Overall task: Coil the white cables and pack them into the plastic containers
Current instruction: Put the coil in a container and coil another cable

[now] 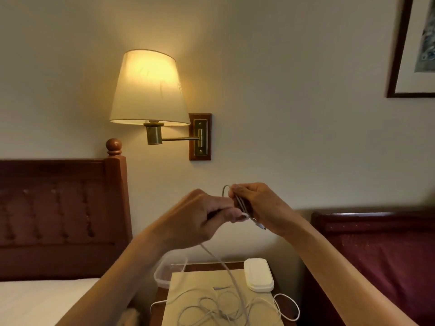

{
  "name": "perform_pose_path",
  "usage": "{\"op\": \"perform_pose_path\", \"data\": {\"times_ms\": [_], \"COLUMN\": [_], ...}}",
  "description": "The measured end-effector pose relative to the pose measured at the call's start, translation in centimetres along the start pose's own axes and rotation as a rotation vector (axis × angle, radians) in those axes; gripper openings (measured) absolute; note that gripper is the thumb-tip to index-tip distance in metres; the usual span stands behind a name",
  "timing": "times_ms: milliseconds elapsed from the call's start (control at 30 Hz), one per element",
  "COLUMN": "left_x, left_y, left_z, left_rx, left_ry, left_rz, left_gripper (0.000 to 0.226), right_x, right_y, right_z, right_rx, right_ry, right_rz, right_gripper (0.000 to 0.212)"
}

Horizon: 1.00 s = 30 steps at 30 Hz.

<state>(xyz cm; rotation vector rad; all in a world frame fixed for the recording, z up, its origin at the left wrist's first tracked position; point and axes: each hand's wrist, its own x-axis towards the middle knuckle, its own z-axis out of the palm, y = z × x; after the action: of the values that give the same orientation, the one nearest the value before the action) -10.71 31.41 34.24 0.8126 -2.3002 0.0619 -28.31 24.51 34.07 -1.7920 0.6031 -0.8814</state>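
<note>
Both hands up at chest height, in front of the wall. My right hand (pixel 253 205) grips a small bundle of loops of the white cable (pixel 240 203), fingers curled round it, one loop standing up above the knuckles and a plug end poking out below the palm. My left hand (pixel 202 217) pinches the running strand just beside the bundle, feeding it in. From there the cable drops down to the worktop (pixel 179 300), where the rest lies in a loose tangle (pixel 219 307) of overlapping rings; one loop hangs off the right edge.

Handling, as I judge it: light, thin, limp, with a bit of spring, so loops will want to open if my grip slackens. Smooth jacket, likely to slide through a pinch. Best held across all the loops at once, not by the plug.

Clear container (pixel 164 271) sits at the far left of the worktop, a closed white case (pixel 258 275) at far right.

Hard to make out: how many loops I hold, since my fingers cover them. Whether the tangle is one cable or several, I cannot tell. My left forearm hides the container's near side, and the worktop's near edge is cut off.
</note>
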Motion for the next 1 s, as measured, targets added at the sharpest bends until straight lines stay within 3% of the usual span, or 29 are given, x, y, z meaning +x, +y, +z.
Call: {"op": "perform_pose_path", "data": {"times_ms": [167,333,467,600,767,867,1000], "left_x": [0.9,1.3,1.2,1.2,1.1,1.5,1.2], "left_y": [-3.0,-4.3,-4.8,-4.8,-4.1,-3.9,-4.8], "left_z": [-0.2,0.8,1.9,2.5,2.5,2.6,2.8], "left_rx": [0.133,0.113,-0.06,-0.517,-0.934,-0.962,-0.687], "left_ry": [0.295,0.477,0.414,0.218,0.313,0.354,0.377], "left_rz": [-0.017,-0.124,-0.332,-0.516,-0.594,-0.574,-0.5], "left_gripper": [0.033,0.023,0.031,0.039,0.042,0.04,0.043], "right_x": [-0.2,-0.4,-0.5,0.2,0.9,0.9,1.0], "right_y": [0.4,0.8,0.8,0.7,0.9,1.0,0.6], "right_z": [0.1,0.4,0.2,-0.2,-0.4,0.2,-0.2], "right_rx": [0.046,0.305,0.552,0.776,0.909,0.831,0.827], "right_ry": [-0.034,-0.146,-0.206,-0.157,-0.311,-0.275,-0.186], "right_rz": [-0.01,0.024,0.064,0.107,0.1,0.072,0.099], "right_gripper": [0.038,0.039,0.032,0.033,0.032,0.033,0.035]}}
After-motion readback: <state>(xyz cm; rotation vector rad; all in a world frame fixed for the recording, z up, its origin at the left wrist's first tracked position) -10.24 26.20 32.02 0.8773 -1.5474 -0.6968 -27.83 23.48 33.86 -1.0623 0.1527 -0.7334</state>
